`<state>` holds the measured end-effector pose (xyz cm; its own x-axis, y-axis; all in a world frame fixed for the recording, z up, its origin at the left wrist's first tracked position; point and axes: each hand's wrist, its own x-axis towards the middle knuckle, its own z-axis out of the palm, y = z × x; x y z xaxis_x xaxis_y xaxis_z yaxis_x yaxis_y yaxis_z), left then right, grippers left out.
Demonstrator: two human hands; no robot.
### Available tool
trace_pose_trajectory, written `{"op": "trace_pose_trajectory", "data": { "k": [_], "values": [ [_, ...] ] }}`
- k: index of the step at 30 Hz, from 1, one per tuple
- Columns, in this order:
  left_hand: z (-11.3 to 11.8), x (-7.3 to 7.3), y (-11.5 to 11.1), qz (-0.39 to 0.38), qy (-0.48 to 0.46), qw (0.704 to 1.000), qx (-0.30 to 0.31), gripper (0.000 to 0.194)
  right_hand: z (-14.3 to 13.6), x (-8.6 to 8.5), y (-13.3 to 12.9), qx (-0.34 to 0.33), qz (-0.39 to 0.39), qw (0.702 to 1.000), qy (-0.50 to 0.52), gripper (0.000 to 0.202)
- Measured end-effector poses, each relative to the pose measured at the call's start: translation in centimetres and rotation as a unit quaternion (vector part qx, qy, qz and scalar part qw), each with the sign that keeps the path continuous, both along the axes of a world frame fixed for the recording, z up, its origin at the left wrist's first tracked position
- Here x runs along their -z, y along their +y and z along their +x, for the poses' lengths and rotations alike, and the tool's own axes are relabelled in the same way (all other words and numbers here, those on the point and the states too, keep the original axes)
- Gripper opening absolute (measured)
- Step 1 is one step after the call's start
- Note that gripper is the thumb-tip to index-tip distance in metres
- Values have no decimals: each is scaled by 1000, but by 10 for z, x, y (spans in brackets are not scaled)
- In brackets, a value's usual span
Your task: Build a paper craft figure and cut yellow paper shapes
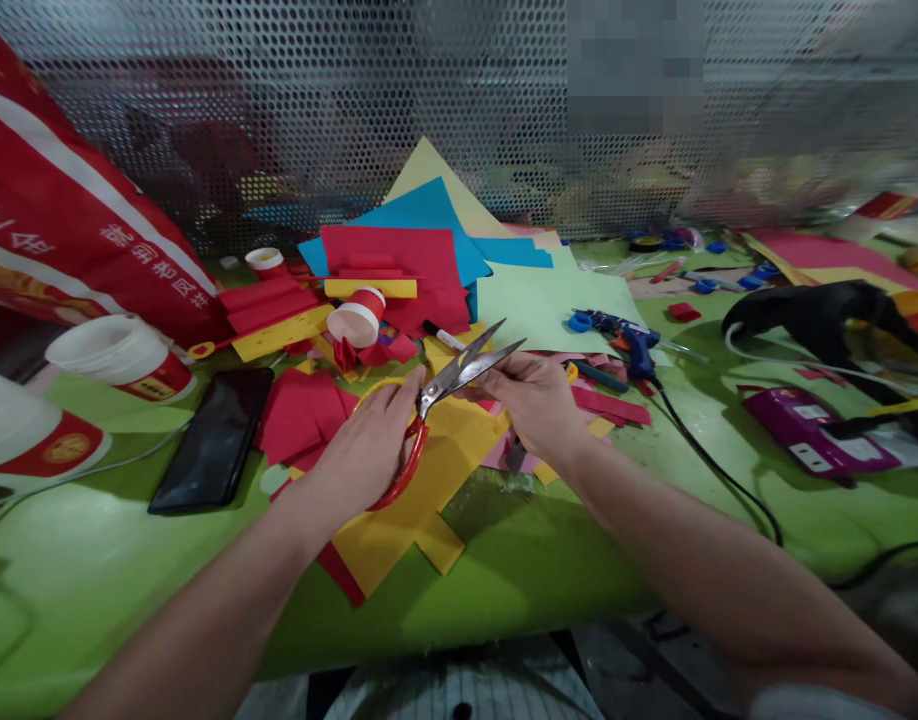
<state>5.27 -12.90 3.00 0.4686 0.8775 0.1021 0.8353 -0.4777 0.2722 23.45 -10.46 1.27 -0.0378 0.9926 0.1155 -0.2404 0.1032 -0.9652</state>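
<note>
My left hand (376, 440) is closed round the handles of a pair of red-handled scissors (459, 374), whose blades are parted and point to the upper right. Close to the blade tips, my right hand (538, 400) has its fingers pinched together; whatever is between them is hidden. Beneath both hands lies yellow paper (459, 450) with cut edges. Red paper pieces (301, 415) are left of the scissors. Just beyond the blades are a marker (442, 334) and a red-and-white paper cup (356, 318) lying tipped, with rolled yellow paper (369, 288) behind it.
Left are a black phone (213, 440), stacked paper cups (121, 355) and a large red bag (76, 200). Coloured sheets (549, 300) lie against a perforated metal panel (354, 90). Right are a blue glue gun (631, 345) with its cord and a purple power strip (819, 430).
</note>
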Motion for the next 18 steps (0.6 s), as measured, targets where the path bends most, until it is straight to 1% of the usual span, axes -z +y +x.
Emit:
{"op": "trace_pose_trajectory", "data": {
  "k": [9, 18],
  "values": [
    [0, 2, 1, 12, 38, 999, -2, 60, 1, -4, 0, -7, 7, 999, -34, 32],
    [2, -3, 0, 4, 83, 996, -27, 59, 3, -6, 0, -6, 4, 999, -44, 29]
  ]
}}
